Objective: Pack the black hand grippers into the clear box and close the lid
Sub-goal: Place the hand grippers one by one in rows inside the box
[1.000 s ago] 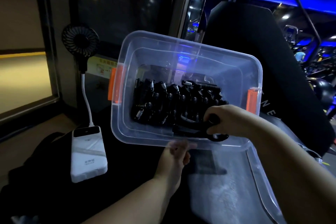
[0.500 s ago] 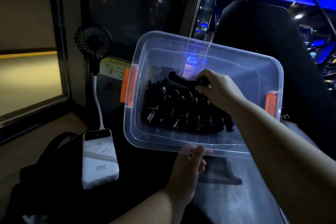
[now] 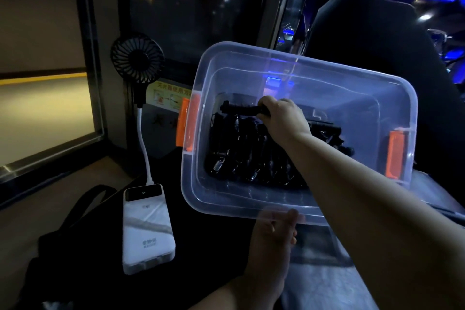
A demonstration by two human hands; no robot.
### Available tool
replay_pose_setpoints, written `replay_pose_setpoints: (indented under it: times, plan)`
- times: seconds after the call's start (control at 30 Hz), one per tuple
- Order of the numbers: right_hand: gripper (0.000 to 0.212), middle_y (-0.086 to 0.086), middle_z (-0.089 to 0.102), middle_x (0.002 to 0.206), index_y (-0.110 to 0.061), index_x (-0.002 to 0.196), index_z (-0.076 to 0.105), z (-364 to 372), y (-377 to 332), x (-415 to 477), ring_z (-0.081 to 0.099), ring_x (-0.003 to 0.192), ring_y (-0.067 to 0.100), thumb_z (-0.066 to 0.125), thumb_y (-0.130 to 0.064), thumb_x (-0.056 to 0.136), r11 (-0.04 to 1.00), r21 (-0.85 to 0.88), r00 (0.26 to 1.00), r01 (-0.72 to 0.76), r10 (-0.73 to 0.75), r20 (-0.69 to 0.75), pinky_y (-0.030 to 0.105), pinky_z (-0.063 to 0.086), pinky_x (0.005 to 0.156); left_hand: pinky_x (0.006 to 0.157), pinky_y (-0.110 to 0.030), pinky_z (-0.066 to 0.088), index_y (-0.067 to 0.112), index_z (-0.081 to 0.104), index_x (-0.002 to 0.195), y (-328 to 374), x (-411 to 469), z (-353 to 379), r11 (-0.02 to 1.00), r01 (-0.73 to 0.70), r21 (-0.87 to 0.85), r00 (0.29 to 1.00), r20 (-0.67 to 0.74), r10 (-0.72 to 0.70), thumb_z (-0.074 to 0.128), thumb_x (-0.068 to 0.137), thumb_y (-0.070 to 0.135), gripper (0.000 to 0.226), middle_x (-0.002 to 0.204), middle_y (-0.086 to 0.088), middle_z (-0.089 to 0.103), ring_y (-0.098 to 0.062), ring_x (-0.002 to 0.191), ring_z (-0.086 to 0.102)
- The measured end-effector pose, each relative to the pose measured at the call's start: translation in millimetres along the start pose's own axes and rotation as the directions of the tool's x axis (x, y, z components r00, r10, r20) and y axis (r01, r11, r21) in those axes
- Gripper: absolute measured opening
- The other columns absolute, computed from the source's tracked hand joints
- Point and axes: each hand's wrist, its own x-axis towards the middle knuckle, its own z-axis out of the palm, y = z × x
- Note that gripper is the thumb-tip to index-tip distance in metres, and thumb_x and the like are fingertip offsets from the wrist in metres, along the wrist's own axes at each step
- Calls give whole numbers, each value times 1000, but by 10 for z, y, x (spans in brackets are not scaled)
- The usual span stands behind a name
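A person's right hand (image 3: 281,121) gripped the handle of one black hand gripper (image 3: 239,110) inside the clear box (image 3: 302,60), holding it over the far side of a pile of grippers (image 3: 241,158) lying on the box floor. The left hand (image 3: 274,234) clasped the box's near rim, its open top tilted toward the camera, beside a white power bank (image 3: 147,229) and a small black fan (image 3: 137,58).

The right hand (image 3: 281,121) and forearm (image 3: 352,184) cover one end of the held gripper (image 3: 239,109) and the right part of the pile (image 3: 239,158) in the box (image 3: 226,205). Fingertips of the left hand (image 3: 274,239) show only blurred through the box rim. The label (image 3: 171,93) print is unreadably small.
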Motion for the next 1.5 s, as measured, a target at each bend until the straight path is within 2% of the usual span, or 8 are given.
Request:
replay_pose_setpoints:
  times: [0.23,0.4,0.63,0.83,0.97,1.13,1.3,1.5]
  plan:
    - [40,13,62,115,-20,129,44,178,32,17,48,119,31,42,-44,98,994,-111,997,-24,32,73,43,32,96,53,-15,39,1,62,90,30,6,-9,1000,1,-26,1000,2,-1,59,90,20,19,54,10,54,-3,54,43]
    - [47,9,58,125,-24,137,32,190,8,-14,43,125,27,37,-48,97,991,-123,994,-46,57,91,46,26,101,51,-16,35,2,63,85,2,25,-16,999,-22,-38,1000,-7,22,59,90,19,17,51,7,47,-5,50,40]
    - [73,6,33,149,-29,151,9,129,96,-118,24,139,27,38,-61,92,988,-120,989,-98,111,102,45,19,111,54,-17,35,0,62,84,-16,43,-13,996,-71,-58,997,-9,70,60,87,23,23,54,4,43,-5,52,39]
    - [66,5,41,143,-25,146,28,-74,247,-423,27,136,27,44,-58,91,991,-126,997,-51,42,-69,41,18,112,49,-16,36,6,61,81,4,55,4,995,-26,-100,999,-50,21,69,79,30,26,56,1,54,-5,48,42]
    - [61,6,46,138,-24,138,41,-231,452,-843,29,135,29,41,-60,89,993,-59,984,-103,93,-155,43,20,111,55,-20,42,15,56,86,0,59,5,998,61,-22,994,-88,-63,59,90,22,9,78,-4,69,-5,55,47]
    - [52,8,60,116,-16,118,60,-378,867,-1551,46,118,29,39,-54,89,991,-23,928,-133,116,-355,43,31,104,65,-24,43,-1,54,97,52,5,24,1000,5,27,998,-70,-3,54,93,22,24,68,4,66,-7,58,44]
    - [48,11,54,123,-15,119,56,-489,1231,-2123,41,120,34,40,-50,91,962,-31,870,-272,232,-436,45,29,101,67,-22,43,8,53,93,87,-33,54,1000,3,6,998,-64,-2,54,93,22,14,76,5,73,-8,61,45]
    - [50,10,33,145,-25,132,46,-568,1614,-2477,19,138,27,37,-53,92,755,-102,758,-648,625,-187,48,15,112,69,-24,42,16,52,86,90,-51,57,1000,5,-6,998,-65,-5,54,93,21,9,78,4,74,-8,63,45]
